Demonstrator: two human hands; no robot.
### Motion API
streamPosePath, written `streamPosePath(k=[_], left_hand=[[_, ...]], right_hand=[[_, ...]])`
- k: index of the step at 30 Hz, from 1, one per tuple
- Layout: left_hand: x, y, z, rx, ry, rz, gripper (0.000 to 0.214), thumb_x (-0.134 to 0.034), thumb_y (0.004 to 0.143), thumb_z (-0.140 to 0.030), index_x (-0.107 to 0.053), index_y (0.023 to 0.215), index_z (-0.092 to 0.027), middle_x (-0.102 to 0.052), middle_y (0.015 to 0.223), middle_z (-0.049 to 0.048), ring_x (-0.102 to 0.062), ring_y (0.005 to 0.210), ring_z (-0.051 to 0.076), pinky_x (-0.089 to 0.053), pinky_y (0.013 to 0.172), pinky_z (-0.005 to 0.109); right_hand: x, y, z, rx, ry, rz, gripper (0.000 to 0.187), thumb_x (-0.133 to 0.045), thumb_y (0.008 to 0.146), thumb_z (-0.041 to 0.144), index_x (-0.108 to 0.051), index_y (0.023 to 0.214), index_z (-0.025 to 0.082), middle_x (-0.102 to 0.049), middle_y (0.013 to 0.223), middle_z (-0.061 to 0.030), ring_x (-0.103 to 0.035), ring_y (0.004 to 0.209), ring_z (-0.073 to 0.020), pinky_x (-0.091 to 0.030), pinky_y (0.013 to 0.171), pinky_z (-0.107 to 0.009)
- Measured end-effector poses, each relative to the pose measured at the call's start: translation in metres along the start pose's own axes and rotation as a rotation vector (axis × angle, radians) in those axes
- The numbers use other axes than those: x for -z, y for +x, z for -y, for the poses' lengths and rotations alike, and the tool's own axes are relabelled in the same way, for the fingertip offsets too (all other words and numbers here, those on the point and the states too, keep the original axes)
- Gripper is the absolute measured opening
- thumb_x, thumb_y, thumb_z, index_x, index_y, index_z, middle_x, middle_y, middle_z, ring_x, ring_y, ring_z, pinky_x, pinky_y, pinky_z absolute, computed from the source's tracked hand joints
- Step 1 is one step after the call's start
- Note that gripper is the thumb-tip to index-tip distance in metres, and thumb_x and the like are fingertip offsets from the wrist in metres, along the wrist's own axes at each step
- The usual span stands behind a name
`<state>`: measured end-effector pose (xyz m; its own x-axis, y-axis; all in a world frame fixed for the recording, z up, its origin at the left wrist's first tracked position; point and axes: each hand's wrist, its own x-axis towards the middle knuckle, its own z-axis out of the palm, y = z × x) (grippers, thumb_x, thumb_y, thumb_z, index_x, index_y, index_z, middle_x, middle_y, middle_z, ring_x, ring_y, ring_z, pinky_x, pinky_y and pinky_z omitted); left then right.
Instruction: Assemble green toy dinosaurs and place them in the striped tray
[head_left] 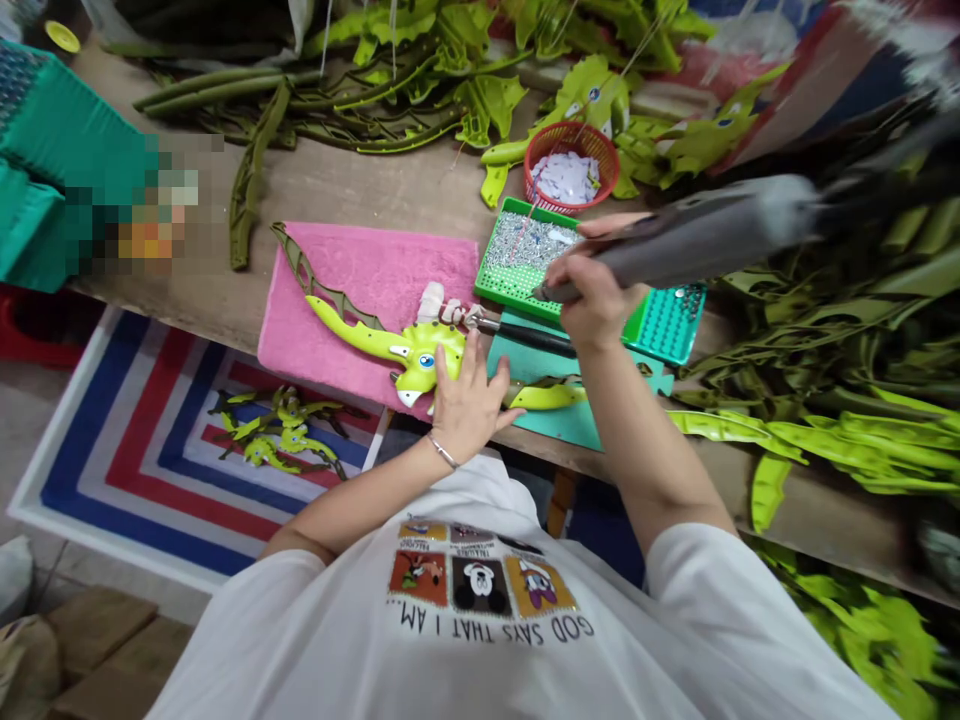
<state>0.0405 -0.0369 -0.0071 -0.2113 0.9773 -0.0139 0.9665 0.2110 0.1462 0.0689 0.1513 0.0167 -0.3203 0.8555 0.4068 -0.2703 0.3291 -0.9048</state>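
My left hand (471, 400) lies with spread fingers on the right part of a lime-green toy bow (360, 342) with a dragon-like head and blue eye. The bow rests across a pink towel (345, 260) and a teal mat (577, 425). My right hand (596, 295) is wrapped round a grey electric screwdriver (690, 235), blurred at its rear. Its tip is over the green tray (502, 290) of small screws, but I cannot tell whether it touches. Beside the bow's head lies a black-handled tool (532, 335) with white wrapping at its end.
A red basket (532, 150) of white pieces stands behind the tray. Green bow parts (360, 110) pile up at the back, with more parts (825, 330) at the right. Teal boxes (67, 160) sit at the left. Several assembled toys (289, 430) lie in a striped bin below.
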Motion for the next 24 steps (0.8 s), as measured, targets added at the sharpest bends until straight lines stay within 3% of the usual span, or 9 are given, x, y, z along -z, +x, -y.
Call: streamPosePath(k=[4,8,15,24], left_hand=[[-0.001,0.001,0.001,-0.002,-0.025,0.019,0.076,-0.059,0.09,-0.064,-0.047,0.147,-0.014,-0.044,0.152,0.03,-0.026,0.153,0.04,-0.021,0.113,0.078],[0.0,0.001,0.0,0.005,-0.033,0.029,0.073,-0.058,0.091,-0.062,-0.048,0.146,-0.015,-0.044,0.153,0.0288,-0.025,0.154,0.039,-0.02,0.115,0.076],[0.0,0.001,0.0,0.013,-0.056,0.024,0.071,-0.058,0.092,-0.06,-0.048,0.147,-0.016,-0.043,0.155,0.0261,-0.022,0.154,0.039,-0.014,0.116,0.077],[-0.008,0.0,0.001,0.008,-0.048,0.0,0.069,-0.057,0.093,-0.058,-0.049,0.146,-0.014,-0.043,0.153,0.0307,-0.026,0.153,0.041,-0.019,0.114,0.078]], right_hand=[[0.018,-0.033,0.05,0.061,0.095,0.05,0.03,-0.078,0.073,0.051,-0.062,0.087,0.029,-0.05,0.049,0.0078,-0.048,0.039,-0.0134,-0.043,0.041,-0.03],[0.033,-0.074,0.074,-0.048,0.148,0.193,0.017,-0.077,0.077,0.036,-0.067,0.091,0.032,-0.056,0.051,0.0068,-0.05,0.039,-0.0152,-0.046,0.042,-0.032],[0.038,-0.103,0.054,-0.08,0.207,0.209,0.021,-0.072,0.08,0.027,-0.068,0.1,0.031,-0.06,0.056,0.0064,-0.053,0.043,-0.0152,-0.047,0.044,-0.032],[0.045,-0.105,0.039,-0.231,0.092,0.319,0.016,-0.079,0.074,0.03,-0.064,0.08,0.027,-0.062,0.058,0.0057,-0.058,0.049,-0.0149,-0.051,0.05,-0.032]])
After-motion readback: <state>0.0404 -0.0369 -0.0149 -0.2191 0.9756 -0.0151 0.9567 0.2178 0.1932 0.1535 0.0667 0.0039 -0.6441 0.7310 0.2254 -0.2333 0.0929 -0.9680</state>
